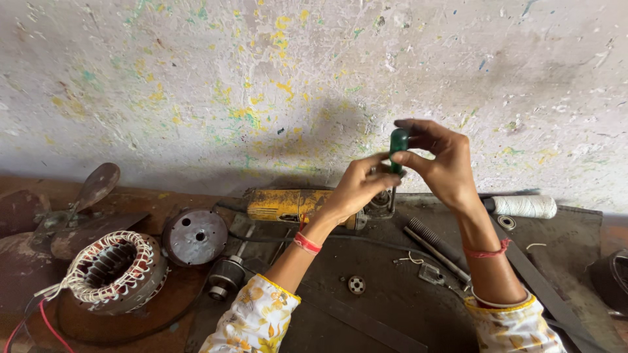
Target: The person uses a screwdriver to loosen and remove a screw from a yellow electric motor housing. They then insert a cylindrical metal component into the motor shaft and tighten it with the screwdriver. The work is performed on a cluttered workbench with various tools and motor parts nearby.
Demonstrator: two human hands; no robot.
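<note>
Right hand point(439, 163): fingers curled, thumb and fingertips closed on the green handle point(398, 142) of a screwdriver. The handle stands upright, its top showing above the fingers; the shaft point(392, 196) runs straight down from it toward the grinder point(294, 205). The wrist is bent, forearm rising from the lower right, with a red thread at the wrist.

Left hand point(356, 189): fingers drawn together, pinching at the base of the handle, just below the right hand's fingertips. Whether they grip the handle or the shaft cannot be told. The forearm rises from the lower centre, red thread at the wrist, floral sleeve at the elbow.

Both hands meet above the head end of the yellow grinder, which lies on its side on the bench point(392, 307) against the wall. To the left lie a wound stator point(108, 268), a round metal cover point(195, 236) and a rotor point(226, 274). A spool of white cord point(523, 206) lies to the right, a file point(435, 245) below the right forearm.
</note>
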